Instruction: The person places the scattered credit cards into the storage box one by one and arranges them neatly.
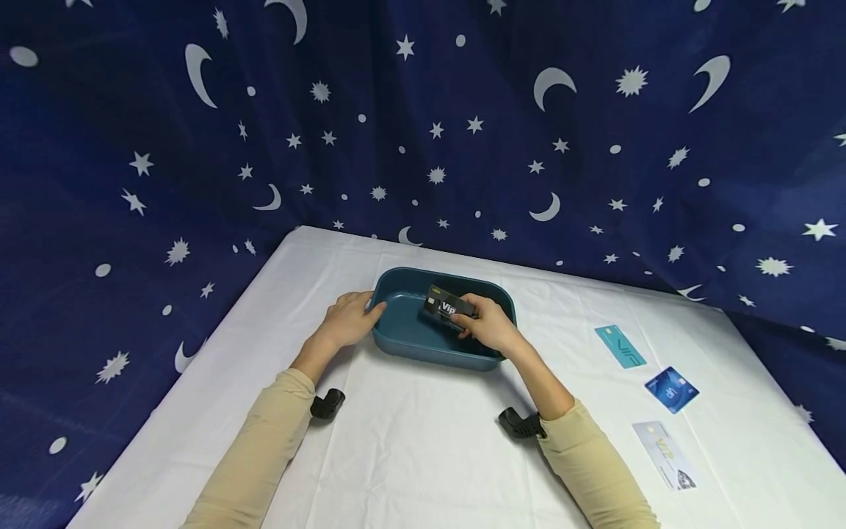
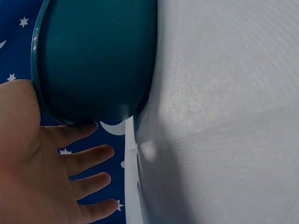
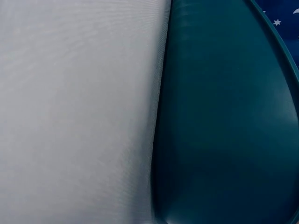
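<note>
A dark teal bin [image 1: 423, 351] stands on the white-covered table. At its left end is my left hand [image 1: 346, 320], thumb over the rim and fingers along the outside. The left wrist view shows the fingers of this hand [image 2: 51, 168] straight and spread, the index finger touching the bin wall [image 2: 98, 60]. My right hand [image 1: 490, 323] pinches a black VIP card [image 1: 444, 301] over the bin's interior, tilted with its printed face showing. Whether a second card lies behind it I cannot tell. Only the bin's outer wall [image 3: 229, 112] shows in the right wrist view; the hand is hidden there.
Right of the bin lie a teal VIP card [image 1: 620, 346], a blue card [image 1: 671, 389] and a silver VIP card [image 1: 664, 455], all flat on the white cloth [image 1: 410, 455]. A dark blue curtain [image 1: 489, 191] with moons and stars hangs behind the table.
</note>
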`<state>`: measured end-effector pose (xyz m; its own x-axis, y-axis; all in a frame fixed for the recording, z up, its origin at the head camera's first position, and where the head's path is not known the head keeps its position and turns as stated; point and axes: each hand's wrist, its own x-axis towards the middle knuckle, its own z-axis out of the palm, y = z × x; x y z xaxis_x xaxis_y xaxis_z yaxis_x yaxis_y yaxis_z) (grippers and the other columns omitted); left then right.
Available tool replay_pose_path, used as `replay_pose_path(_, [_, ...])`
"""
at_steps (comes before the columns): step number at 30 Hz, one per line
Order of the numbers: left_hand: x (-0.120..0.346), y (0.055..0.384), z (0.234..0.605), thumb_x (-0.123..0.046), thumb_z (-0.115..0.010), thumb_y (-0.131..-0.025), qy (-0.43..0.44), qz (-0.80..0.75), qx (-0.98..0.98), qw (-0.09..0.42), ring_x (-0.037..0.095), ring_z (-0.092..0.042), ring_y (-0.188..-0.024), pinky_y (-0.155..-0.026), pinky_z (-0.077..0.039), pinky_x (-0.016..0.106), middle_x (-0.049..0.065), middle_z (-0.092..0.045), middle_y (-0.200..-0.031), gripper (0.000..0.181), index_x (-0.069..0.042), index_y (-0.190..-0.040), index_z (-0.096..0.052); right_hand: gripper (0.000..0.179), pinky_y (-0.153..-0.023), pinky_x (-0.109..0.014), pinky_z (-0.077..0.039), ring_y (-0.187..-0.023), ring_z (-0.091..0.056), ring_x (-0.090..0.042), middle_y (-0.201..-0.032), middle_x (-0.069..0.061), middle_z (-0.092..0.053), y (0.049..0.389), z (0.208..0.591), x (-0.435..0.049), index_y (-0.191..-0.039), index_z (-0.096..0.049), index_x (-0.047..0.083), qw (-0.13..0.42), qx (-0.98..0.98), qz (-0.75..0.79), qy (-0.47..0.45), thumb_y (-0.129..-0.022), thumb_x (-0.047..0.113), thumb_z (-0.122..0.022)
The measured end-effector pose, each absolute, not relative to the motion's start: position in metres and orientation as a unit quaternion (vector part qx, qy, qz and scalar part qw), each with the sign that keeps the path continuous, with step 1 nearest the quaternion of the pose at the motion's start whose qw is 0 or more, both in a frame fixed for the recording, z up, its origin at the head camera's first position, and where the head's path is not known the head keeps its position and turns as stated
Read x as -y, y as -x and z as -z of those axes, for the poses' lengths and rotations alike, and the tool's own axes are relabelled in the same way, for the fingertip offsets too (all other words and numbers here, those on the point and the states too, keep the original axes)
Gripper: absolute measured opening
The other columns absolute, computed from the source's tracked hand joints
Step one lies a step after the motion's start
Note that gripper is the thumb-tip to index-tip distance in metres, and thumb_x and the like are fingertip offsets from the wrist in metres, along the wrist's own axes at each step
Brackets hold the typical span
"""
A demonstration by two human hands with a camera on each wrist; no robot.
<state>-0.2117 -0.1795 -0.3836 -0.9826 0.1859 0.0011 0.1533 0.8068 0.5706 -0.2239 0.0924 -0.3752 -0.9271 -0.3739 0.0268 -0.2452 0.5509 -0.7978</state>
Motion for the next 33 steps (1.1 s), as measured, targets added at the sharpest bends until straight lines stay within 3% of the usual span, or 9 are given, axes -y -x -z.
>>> replay_pose_path(9, [0.177,0.211,0.388,-0.037,-0.041,-0.102,-0.093,-0.293,-0.951,0.033,0.043,-0.028,-0.134,-0.104,-0.021,0.060,0.023,-0.042,-0.142,0.055,0.002,-0.140,-0.043,0.024,-0.054,-0.033,-0.049,-0.064,-0.068,-0.022,-0.088,-0.015,-0.066,0.228,0.383,-0.089,-0.114,-0.058,-0.001,0.104,-0.879,0.431,0.173,-0.093,0.010,-0.063])
replay_pose_path(15, [0.176,0.212,0.387,-0.037,-0.040,-0.102,-0.096,-0.292,-0.951,0.038,0.043,-0.027,-0.134,-0.104,-0.020,0.061,0.024,-0.040,-0.143,0.056,0.003,-0.141,-0.041,0.030,-0.057,-0.037,-0.051,-0.066,-0.068,-0.028,-0.089,-0.019,-0.065,0.233,0.387,-0.090,-0.120,-0.053,-0.006,0.137,-0.864,0.453,0.173,-0.094,0.008,-0.061])
replay_pose_path(21, [0.177,0.213,0.388,-0.037,-0.040,-0.102,-0.093,-0.289,-0.952,0.037,0.044,-0.026,-0.135,-0.104,-0.019,0.061,0.025,-0.038,-0.144,0.057,0.004,-0.142,-0.039,0.053,-0.061,-0.033,-0.051,-0.069,-0.066,-0.024,-0.098,-0.023,-0.063,0.235,0.388,-0.089,-0.138,-0.036,-0.003,0.158,-0.850,0.477,0.161,-0.093,0.006,-0.062])
replay_pose_path(27, [0.178,0.212,0.387,-0.037,-0.040,-0.102,-0.090,-0.295,-0.950,0.036,0.044,-0.027,-0.135,-0.104,-0.020,0.061,0.024,-0.039,-0.144,0.057,0.003,-0.142,-0.040,0.076,-0.064,-0.032,-0.046,-0.071,-0.056,-0.019,-0.092,-0.016,-0.056,0.236,0.388,-0.090,-0.147,-0.025,0.003,0.153,-0.870,0.435,0.175,-0.085,-0.001,-0.070])
replay_pose_path(33, [0.178,0.213,0.386,-0.037,-0.040,-0.101,-0.089,-0.297,-0.950,0.024,0.044,-0.029,-0.133,-0.103,-0.022,0.062,0.023,-0.041,-0.142,0.055,0.002,-0.141,-0.042,0.064,-0.068,-0.034,-0.043,-0.071,-0.052,-0.020,-0.085,-0.011,-0.057,0.238,0.384,-0.088,-0.142,-0.035,0.001,0.118,-0.904,0.358,0.201,-0.086,-0.004,-0.066])
